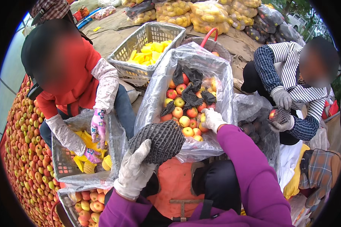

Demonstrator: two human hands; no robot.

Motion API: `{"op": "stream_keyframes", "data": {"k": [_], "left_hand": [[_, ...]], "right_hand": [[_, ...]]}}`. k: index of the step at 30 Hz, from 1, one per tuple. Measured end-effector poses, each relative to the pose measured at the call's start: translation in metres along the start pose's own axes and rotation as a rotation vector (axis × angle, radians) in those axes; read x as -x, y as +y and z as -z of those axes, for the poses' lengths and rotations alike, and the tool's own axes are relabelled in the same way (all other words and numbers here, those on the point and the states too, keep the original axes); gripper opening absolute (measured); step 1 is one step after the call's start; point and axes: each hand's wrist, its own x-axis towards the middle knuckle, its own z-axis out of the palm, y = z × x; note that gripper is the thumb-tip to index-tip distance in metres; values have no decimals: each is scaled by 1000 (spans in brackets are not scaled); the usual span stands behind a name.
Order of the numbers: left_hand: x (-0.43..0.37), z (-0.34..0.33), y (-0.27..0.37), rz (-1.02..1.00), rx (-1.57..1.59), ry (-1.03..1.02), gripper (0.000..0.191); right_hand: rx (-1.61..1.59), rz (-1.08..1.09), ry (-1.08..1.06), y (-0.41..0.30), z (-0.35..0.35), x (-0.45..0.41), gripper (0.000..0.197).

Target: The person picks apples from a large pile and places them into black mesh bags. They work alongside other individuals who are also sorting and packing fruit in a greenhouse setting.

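Note:
A black foam mesh fruit sleeve (pixel 159 142), bulging and rounded, is held up in my left hand (pixel 136 167), which wears a white glove. Whether an apple fills the sleeve is hidden by the mesh. My right hand (pixel 213 120), also in a white glove, reaches into the plastic-lined crate (pixel 147 105) in front of me. Its fingers rest against a yellowish apple (pixel 203 117); how firmly they close is hidden. Around them lie red and yellow apples (pixel 184 121) and loose black foam sleeves (pixel 191 95).
At left, a gloved person (pixel 74 90) works over a lined crate (pixel 59 167) holding yellow foam sleeves. Another person (pixel 289 73), right, holds a black-netted apple (pixel 281 115). An apple crate (pixel 88 207) stands lower left; a yellow-sleeve crate (pixel 122 56) stands beyond. Bagged fruit (pixel 210 17) is piled behind.

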Motion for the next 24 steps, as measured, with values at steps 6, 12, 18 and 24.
{"op": "stream_keyframes", "data": {"k": [6, 12, 18, 24], "left_hand": [[-6, 11, -11, -595, -751, -26, 41], [-7, -17, -6, 67, 595, -83, 48], [12, -17, -18, 96, 474, -111, 55], [10, -7, -10, 109, 738, -195, 54]], "right_hand": [[-1121, 255, -80, -69, 83, 68, 76], [-851, 807, 383, -156, 130, 150, 82], [-609, 946, 486, -189, 121, 182, 71], [-1592, 411, 136, -153, 105, 150, 41]]}}
